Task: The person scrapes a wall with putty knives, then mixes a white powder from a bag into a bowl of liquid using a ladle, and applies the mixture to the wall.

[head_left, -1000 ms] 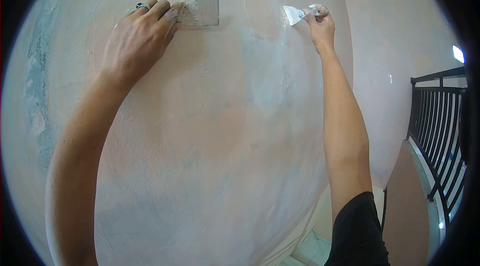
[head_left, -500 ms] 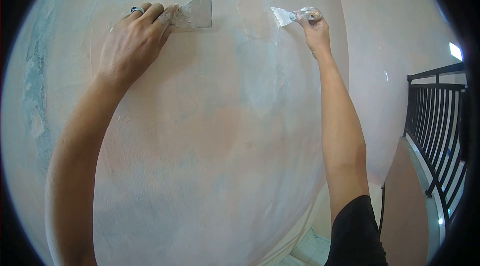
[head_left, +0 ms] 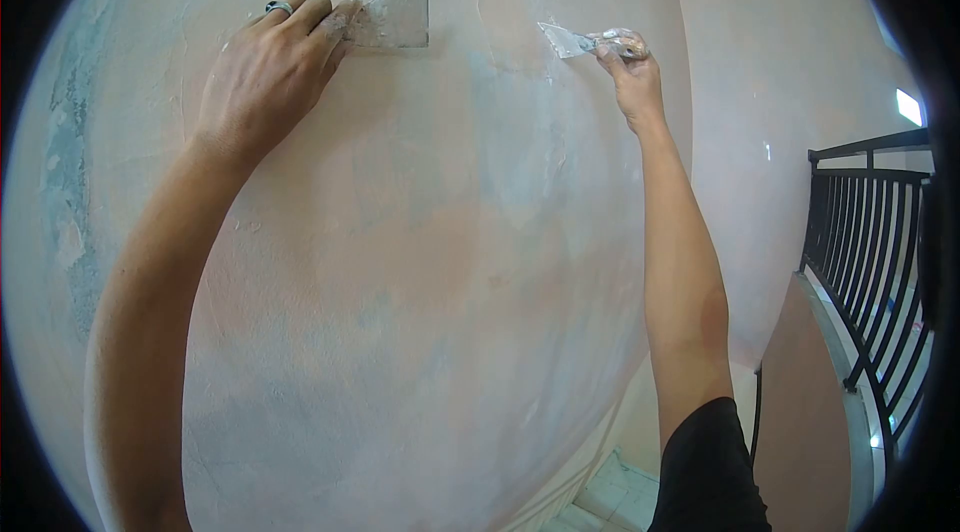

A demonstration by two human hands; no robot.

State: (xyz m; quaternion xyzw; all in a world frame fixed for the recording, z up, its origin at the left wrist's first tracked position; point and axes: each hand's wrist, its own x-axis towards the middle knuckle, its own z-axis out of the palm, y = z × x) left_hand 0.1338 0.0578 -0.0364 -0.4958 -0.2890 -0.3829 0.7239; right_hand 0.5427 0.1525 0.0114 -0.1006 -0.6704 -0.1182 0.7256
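Note:
My left hand, with a ring on one finger, grips a wide metal scraper held flat near the wall, blade pointing right. My right hand is raised high and closed around the handle of a small putty knife, whose putty-smeared blade touches the pale pink plastered wall beside a vertical crack line. Whitish filler patches spread below the small knife.
A black metal railing stands at the right edge, with a lower wall ledge beneath it. Tiled floor shows far below between wall and my arm. Rough greyish patches mark the wall's left side.
The putty knife's blade has slid left and slightly down along the wall. My left hand with the wide scraper stayed almost in place, shifting only a little.

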